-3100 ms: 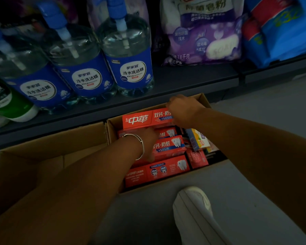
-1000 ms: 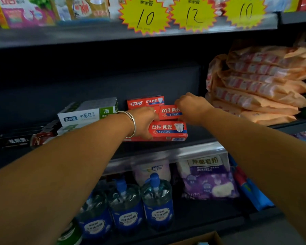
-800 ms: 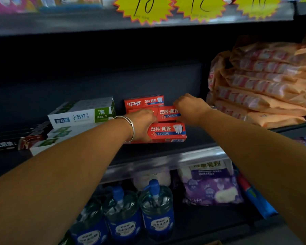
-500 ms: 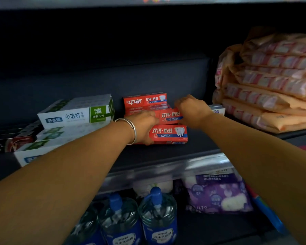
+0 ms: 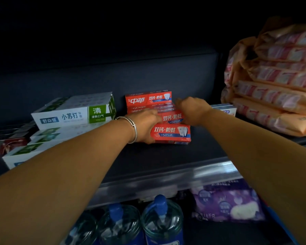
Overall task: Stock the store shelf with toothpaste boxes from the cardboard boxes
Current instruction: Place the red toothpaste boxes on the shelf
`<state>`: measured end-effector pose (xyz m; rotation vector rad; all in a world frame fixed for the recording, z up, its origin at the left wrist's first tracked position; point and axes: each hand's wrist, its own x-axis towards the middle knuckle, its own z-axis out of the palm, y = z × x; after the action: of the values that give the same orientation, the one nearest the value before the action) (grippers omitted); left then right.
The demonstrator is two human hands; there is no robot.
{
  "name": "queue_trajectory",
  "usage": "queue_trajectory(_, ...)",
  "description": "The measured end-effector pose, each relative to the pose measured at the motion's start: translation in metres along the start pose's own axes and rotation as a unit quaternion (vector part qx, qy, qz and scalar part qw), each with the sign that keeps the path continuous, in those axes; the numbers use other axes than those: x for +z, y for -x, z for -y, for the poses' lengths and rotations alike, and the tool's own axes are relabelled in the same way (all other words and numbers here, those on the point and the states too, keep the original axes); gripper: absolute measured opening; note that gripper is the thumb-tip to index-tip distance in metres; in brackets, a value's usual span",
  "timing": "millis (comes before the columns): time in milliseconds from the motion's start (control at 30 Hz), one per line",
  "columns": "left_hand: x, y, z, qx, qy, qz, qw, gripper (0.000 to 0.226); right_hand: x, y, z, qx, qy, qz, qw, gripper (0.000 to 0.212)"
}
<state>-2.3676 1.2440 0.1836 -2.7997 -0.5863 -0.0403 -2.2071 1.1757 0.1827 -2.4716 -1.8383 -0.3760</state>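
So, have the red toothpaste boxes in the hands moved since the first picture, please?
Yes: the red toothpaste boxes went up, from below the blue-capped bottles to the shelf above them.

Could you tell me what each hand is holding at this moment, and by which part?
The left hand grips the left end of the two front red toothpaste boxes. The right hand rests against the upper box's right end; its fingers are hidden.
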Motion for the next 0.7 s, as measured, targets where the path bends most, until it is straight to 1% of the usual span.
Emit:
queue_trajectory(133, 0.002, -0.003, 0.004, 0.001, 0.003, 0.001, 1.000, 0.062, 0.003, -0.010, -0.002, -0.001, -0.036, 0.020, 0.999, 0.058)
queue_trajectory(333, 0.002, -0.004, 0.007, 0.000, 0.018, 0.009, 1.000, 0.060, 0.010, -0.018, -0.004, -0.008, -0.072, 0.028, 0.997, 0.050)
queue_trajectory(467, 0.003, -0.004, 0.007, -0.004, 0.026, 0.007, 1.000, 0.061, 0.012, -0.024, -0.002, -0.001, -0.051, 0.018, 0.999, 0.041)
queue_trajectory(567, 0.005, -0.005, 0.006, -0.005, 0.026, 0.006, 1.000, 0.061, 0.012, -0.024, 0.000, 0.009, -0.055, 0.026, 0.998, 0.035)
queue_trajectory(700, 0.008, -0.006, 0.004, -0.009, 0.026, 0.005, 1.000, 0.063, 0.013, -0.024, -0.003, 0.002, -0.053, 0.022, 0.998, 0.033)
